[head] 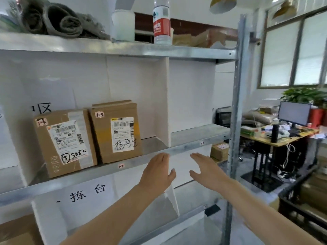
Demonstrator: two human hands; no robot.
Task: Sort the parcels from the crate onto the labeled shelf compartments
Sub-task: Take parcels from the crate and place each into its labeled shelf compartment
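Left hand (157, 172), right hand (207, 171) empty, fingers (161, 158) straight, apart; black crate (292, 189) low right, right hand nearer.

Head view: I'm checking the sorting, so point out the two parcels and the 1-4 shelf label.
Left parcel (68, 140), head view, its white shipping label.
Right parcel (122, 134), head view, its shipping label.
1-4 shelf label (202, 143), head view, sticker's middle.

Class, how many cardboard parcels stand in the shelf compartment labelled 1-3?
2. The left parcel and the right parcel stand side by side. Smaller ones could hide behind them.
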